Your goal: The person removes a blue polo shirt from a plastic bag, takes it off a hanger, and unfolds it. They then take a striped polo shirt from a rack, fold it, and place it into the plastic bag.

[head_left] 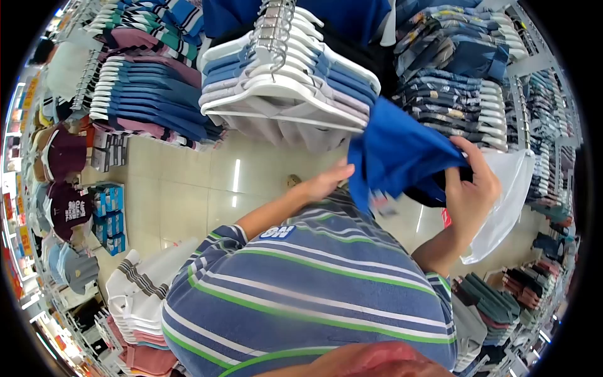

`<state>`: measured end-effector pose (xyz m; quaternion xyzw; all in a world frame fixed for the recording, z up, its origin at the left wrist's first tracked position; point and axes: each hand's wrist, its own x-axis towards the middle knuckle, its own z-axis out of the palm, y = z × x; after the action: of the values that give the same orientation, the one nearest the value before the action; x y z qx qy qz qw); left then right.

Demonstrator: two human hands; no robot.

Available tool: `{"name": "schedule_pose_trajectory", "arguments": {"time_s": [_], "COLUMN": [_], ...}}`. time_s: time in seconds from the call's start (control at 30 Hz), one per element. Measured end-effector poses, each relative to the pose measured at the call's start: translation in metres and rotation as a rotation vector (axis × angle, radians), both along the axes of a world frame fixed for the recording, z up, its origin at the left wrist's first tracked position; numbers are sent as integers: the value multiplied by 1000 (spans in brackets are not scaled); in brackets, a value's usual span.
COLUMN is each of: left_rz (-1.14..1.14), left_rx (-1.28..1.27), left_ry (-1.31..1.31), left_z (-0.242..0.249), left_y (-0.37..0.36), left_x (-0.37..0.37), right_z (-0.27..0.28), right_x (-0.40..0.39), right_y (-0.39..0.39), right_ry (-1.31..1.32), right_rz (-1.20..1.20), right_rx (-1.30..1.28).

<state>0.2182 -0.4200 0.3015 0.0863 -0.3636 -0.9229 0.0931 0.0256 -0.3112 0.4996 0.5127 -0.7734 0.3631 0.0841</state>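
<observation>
A bright blue garment (pixel 402 147) with black parts hangs bunched and slightly blurred in front of my chest. My right hand (pixel 474 179) pinches its right side between thumb and fingers. At its left edge is my left hand (pixel 330 182), closed on the cloth with the thumb showing and the other fingers partly hidden. A small tag (pixel 382 204) dangles from the lower part, too blurred to read. Beside my right wrist hangs a clear plastic bag (pixel 502 201). Just beyond the garment, a white hanger (pixel 282 91) carries light grey clothing.
Racks of blue shirts (pixel 151 94) stand ahead on the left, patterned shirts (pixel 452 103) ahead on the right. White striped shirts (pixel 135 289) hang behind my left side. Boxed goods (pixel 110 217) stand at left on the shiny tiled floor (pixel 195 182).
</observation>
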Motion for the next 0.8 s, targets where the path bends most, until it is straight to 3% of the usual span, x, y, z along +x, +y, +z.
{"name": "schedule_pose_trajectory", "arguments": {"time_s": [0.03,0.1,0.13,0.2,0.23,0.33,0.37,0.43,0.47,0.57,0.63,0.7,0.8], "left_rz": [-15,335,322,595,578,586,648,533,467,373,340,369,415], "left_rx": [18,-319,-311,-1049,-1045,-1354,-1361,-1159,-1013,-976,-759,-667,-439], "left_ry": [3,194,197,184,188,60,37,75,-123,-148,-142,-170,-187], "left_z": [6,17,29,62,72,77,76,62,69,52,41,41,36], "left_y": [-4,-10,-14,-23,-25,-19,-18,-27,-27,-42,-50,-57,-65], "left_x": [4,11,17,27,27,11,7,2,6,20,27,36,45], "right_z": [-1,-5,-5,-4,-3,-1,-2,-20,-26,-51,-75,-111,-143], "right_x": [7,17,23,34,40,58,62,64,64,61,66,55,52], "right_y": [-1,-9,-13,-21,-24,-35,-38,-43,-41,-37,-32,-21,-16], "right_ry": [3,-35,-39,-63,-86,-142,-180,-210,-268,-367,-782,-619,-681], "right_rz": [-15,160,182,184,200,286,341,366,329,304,315,282,292], "right_rx": [18,71,75,79,80,118,151,51,52,25,-80,96,226]}}
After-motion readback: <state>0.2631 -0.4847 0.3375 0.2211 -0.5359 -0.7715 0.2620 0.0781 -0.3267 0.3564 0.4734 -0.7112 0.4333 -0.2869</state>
